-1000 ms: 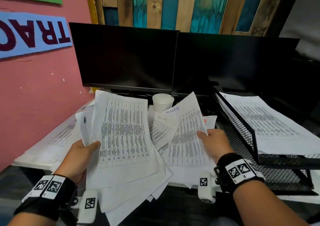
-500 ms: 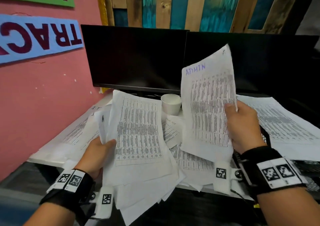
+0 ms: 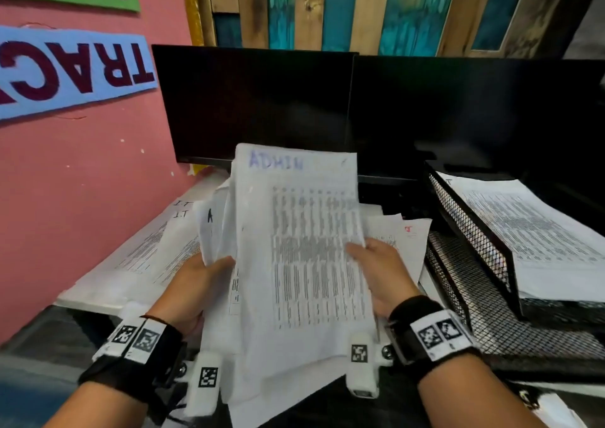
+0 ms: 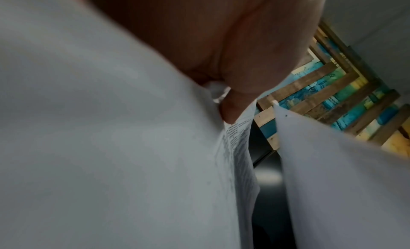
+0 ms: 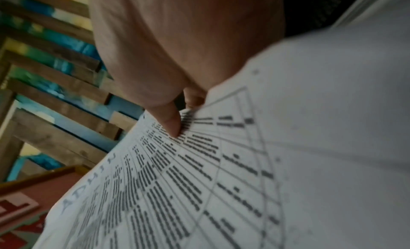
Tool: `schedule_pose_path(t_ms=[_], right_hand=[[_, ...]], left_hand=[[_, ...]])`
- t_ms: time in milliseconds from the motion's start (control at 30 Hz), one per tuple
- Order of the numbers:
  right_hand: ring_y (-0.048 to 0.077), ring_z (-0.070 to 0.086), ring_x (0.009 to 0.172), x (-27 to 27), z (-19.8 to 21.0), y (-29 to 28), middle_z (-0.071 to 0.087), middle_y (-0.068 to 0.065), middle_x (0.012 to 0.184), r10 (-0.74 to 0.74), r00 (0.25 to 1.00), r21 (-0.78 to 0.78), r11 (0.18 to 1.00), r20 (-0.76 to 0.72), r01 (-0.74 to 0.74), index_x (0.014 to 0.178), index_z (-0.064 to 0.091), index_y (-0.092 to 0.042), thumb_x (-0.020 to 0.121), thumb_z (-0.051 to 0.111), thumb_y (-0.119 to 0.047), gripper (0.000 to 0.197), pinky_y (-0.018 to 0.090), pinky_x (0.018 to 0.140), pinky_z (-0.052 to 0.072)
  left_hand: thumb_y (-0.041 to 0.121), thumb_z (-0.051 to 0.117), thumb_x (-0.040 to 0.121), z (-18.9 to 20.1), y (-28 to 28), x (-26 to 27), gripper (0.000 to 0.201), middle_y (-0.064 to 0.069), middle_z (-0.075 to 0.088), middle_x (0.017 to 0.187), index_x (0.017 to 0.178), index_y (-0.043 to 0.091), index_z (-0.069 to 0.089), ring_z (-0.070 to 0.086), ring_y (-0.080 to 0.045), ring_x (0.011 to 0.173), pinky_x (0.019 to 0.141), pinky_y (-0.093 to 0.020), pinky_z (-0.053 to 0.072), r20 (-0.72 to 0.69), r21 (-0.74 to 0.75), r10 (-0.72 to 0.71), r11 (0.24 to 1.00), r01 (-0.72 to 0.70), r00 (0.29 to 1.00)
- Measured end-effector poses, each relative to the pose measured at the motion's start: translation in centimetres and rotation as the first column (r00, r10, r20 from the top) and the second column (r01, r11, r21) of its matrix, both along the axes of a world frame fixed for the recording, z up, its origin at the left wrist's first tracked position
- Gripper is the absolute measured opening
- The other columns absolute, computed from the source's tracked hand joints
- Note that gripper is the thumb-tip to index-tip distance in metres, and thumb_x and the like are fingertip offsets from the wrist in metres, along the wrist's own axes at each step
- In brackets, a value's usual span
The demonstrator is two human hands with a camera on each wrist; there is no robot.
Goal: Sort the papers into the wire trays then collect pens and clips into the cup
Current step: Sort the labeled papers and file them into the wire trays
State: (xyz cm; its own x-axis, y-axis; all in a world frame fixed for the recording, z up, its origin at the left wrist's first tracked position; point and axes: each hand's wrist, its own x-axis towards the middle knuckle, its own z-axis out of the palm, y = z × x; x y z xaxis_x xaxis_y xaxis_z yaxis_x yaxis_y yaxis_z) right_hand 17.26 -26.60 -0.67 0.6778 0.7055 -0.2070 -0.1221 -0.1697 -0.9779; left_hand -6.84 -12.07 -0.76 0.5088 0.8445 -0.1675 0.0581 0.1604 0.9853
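A printed sheet marked ADMIN point(image 3: 304, 247) stands almost upright in front of me, pinched at its right edge by my right hand point(image 3: 376, 267); the right wrist view shows the thumb point(image 5: 168, 123) pressed on the ADMIN sheet point(image 5: 199, 182). My left hand point(image 3: 199, 283) grips a sheaf of papers point(image 3: 216, 228) at its left edge, just behind that sheet. In the left wrist view the thumb point(image 4: 235, 102) clamps the sheaf of papers point(image 4: 111, 147). The black wire tray point(image 3: 471, 231) at the right holds a stack of printed pages point(image 3: 537, 231). The cup is hidden behind the sheets.
More papers marked I.T point(image 3: 144, 247) lie on the white desk at the left, next to the pink wall. Loose sheets point(image 3: 409, 234) lie between my hands and the tray. Two dark monitors point(image 3: 262, 106) stand along the back. A lower mesh tier point(image 3: 497, 316) sits under the tray.
My right hand lifted the ADMIN sheet off the desk, raised it, then brought it left and down onto the front of the sheaf in my left hand.
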Motion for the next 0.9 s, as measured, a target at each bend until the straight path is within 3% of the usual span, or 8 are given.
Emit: schedule_pose_path(t_ms=[67, 133, 233, 367, 467, 600, 733, 900], right_hand=[[0.032, 0.061, 0.073, -0.8, -1.2, 0.7, 0.063, 0.027, 0.082, 0.014, 0.998, -0.037, 0.999, 0.063, -0.012, 0.086, 0.051, -0.002, 0.088, 0.073, -0.038, 0.042, 0.048, 0.099, 0.053], [0.024, 0.054, 0.07, -1.5, -1.7, 1.3, 0.056, 0.02, 0.07, -0.017, 0.997, -0.032, 0.999, 0.081, 0.02, 0.081, 0.052, -0.005, 0.096, 0.069, -0.025, 0.031, 0.037, 0.09, 0.051], [0.034, 0.072, 0.098, -2.3, -1.8, 2.1, 0.074, 0.022, 0.103, -0.07, 0.994, 0.018, 0.997, 0.086, 0.069, 0.088, 0.065, -0.006, 0.095, 0.073, -0.021, 0.018, 0.035, 0.087, 0.055], [0.025, 0.062, 0.083, -2.1, -1.4, 2.2, 0.063, 0.016, 0.086, -0.087, 0.99, 0.032, 0.996, 0.114, 0.084, 0.082, 0.059, -0.009, 0.093, 0.075, -0.019, 0.022, 0.028, 0.081, 0.053], [0.02, 0.065, 0.087, -0.2, -0.6, 1.2, 0.07, 0.005, 0.093, -0.183, 0.978, 0.043, 0.983, 0.099, 0.179, 0.097, 0.069, -0.005, 0.093, 0.073, -0.017, 0.014, 0.036, 0.084, 0.06], [0.013, 0.063, 0.085, 3.8, 0.1, -0.9, 0.068, -0.004, 0.118, -0.33, 0.907, -0.012, 0.939, 0.262, 0.345, 0.108, 0.072, -0.018, 0.093, 0.073, -0.022, 0.016, 0.027, 0.071, 0.05], [0.017, 0.053, 0.1, 6.2, -0.3, -2.7, 0.053, 0.0, 0.115, -0.133, 0.906, -0.237, 0.94, 0.403, 0.244, 0.132, 0.065, -0.016, 0.094, 0.073, -0.023, 0.039, 0.029, 0.088, 0.042], [0.02, 0.055, 0.111, 6.8, -1.7, -2.6, 0.06, 0.006, 0.138, -0.1, 0.905, -0.302, 0.923, 0.413, 0.239, 0.134, 0.064, -0.017, 0.087, 0.08, -0.021, 0.049, 0.032, 0.097, 0.044]], left_hand=[[0.029, 0.062, 0.102, 0.1, -0.1, 0.1, 0.029, -0.015, 0.08, 0.104, 0.117, 0.006, 0.073, 0.078, -0.037, 0.094, 0.083, -0.049, 0.062, 0.013, -0.035, 0.021, 0.999, -0.021, 1.0], [0.046, 0.057, 0.102, 0.1, -0.1, 0.1, 0.041, -0.009, 0.081, 0.108, 0.119, 0.012, 0.073, 0.078, -0.032, 0.098, 0.092, -0.049, 0.059, 0.045, -0.085, 0.03, 0.996, -0.026, 0.999], [0.045, 0.052, 0.103, 0.1, -0.5, 0.2, 0.038, -0.007, 0.081, 0.11, 0.12, 0.016, 0.071, 0.079, -0.026, 0.097, 0.08, -0.041, 0.059, 0.074, -0.149, -0.009, 0.989, 0.02, 0.997], [0.011, 0.061, 0.102, -0.8, -0.6, 0.3, 0.02, -0.022, 0.079, 0.095, 0.115, -0.001, 0.07, 0.079, -0.034, 0.075, 0.061, -0.039, 0.063, -0.042, -0.015, 0.011, 1.0, -0.012, 0.999], [0.012, 0.062, 0.101, -1.3, 0.2, 0.0, 0.016, -0.02, 0.08, 0.09, 0.107, 0.002, 0.073, 0.078, -0.04, 0.079, 0.077, -0.053, 0.063, -0.086, 0.044, 0.077, 0.996, -0.073, 0.993], [0.013, 0.063, 0.101, -1.2, 1.0, -0.8, 0.018, -0.017, 0.081, 0.095, 0.111, 0.002, 0.073, 0.078, -0.039, 0.087, 0.089, -0.054, 0.06, -0.065, 0.027, 0.125, 0.992, -0.123, 0.99], [0.015, 0.064, 0.1, -1.1, 1.2, -1.1, 0.021, -0.019, 0.08, 0.101, 0.114, 0.003, 0.073, 0.077, -0.042, 0.094, 0.096, -0.063, 0.056, -0.048, 0.005, 0.128, 0.992, -0.128, 0.991], [0.012, 0.063, 0.1, -0.9, 0.8, -0.9, 0.02, -0.021, 0.079, 0.101, 0.113, 0.0, 0.072, 0.076, -0.044, 0.094, 0.097, -0.063, 0.055, -0.055, 0.004, 0.125, 0.992, -0.125, 0.991]])
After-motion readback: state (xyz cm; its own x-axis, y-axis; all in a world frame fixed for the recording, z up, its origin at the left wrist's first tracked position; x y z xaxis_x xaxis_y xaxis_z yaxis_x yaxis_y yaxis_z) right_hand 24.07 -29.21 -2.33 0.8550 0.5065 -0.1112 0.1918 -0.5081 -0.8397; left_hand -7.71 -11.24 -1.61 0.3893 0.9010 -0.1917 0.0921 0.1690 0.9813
